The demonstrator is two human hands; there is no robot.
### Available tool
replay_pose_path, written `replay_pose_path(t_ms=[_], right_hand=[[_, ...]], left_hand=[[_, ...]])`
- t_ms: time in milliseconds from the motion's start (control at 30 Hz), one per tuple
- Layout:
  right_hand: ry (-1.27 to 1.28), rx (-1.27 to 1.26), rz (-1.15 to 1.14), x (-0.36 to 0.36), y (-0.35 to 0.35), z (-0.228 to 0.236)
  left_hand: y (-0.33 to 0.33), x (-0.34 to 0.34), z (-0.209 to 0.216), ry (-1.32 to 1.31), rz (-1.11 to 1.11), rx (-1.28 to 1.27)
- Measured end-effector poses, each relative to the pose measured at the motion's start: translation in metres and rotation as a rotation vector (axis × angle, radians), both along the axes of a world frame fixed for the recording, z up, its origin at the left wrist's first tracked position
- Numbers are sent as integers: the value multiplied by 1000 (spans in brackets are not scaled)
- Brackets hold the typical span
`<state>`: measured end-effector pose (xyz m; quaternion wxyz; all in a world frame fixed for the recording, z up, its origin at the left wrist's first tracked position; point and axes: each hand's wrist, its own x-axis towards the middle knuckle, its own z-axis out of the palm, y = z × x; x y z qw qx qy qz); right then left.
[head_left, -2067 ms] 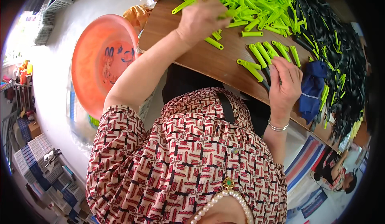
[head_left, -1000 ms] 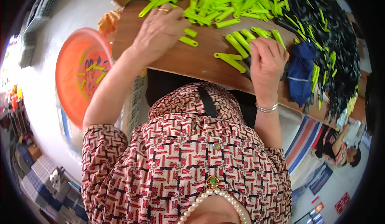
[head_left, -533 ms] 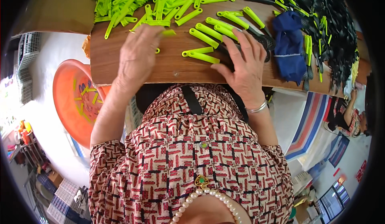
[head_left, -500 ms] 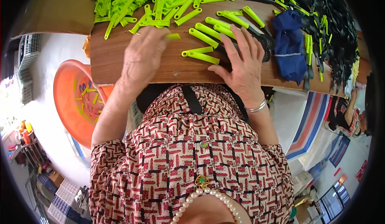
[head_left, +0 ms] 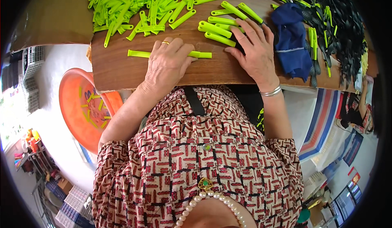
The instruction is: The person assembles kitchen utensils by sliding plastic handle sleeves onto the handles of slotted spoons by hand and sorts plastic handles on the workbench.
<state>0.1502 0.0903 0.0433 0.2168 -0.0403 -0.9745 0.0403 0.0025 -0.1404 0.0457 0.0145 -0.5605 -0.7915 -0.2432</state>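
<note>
My left hand (head_left: 169,60) is closed over lime-green plastic handles on the brown tabletop. One lime-green handle (head_left: 139,53) sticks out to its left, and a lime-green end (head_left: 202,55) shows to its right. Whether these are one piece or two is hidden under the fingers. Stretched out over a fanned group of green-handled pieces (head_left: 220,33), my right hand (head_left: 255,52) has its thumb apart from its fingers. Dark parts of that group lie beneath it, mostly covered.
Loose lime-green handles (head_left: 122,3) are heaped at the far left. Black pieces with green handles (head_left: 339,32) pile up at the right. Between them and my right hand lies a dark blue cloth (head_left: 292,44). An orange basin (head_left: 71,101) holding green pieces stands below the table's left side.
My left hand has moved right and nearer, with lime-green plastic beneath its fingers. Two green handles near my right hand no longer lie in their former spot. My right hand has shifted slightly right.
</note>
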Motion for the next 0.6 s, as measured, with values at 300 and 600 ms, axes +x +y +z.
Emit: replay_pose_path(t_ms=[300,600], right_hand=[[96,53,-97,13,-34,-1],[152,2,58,-5,-52,3]], left_hand=[[-35,-11,4,-29,42,-4],[-11,-32,-13,86,154,334]])
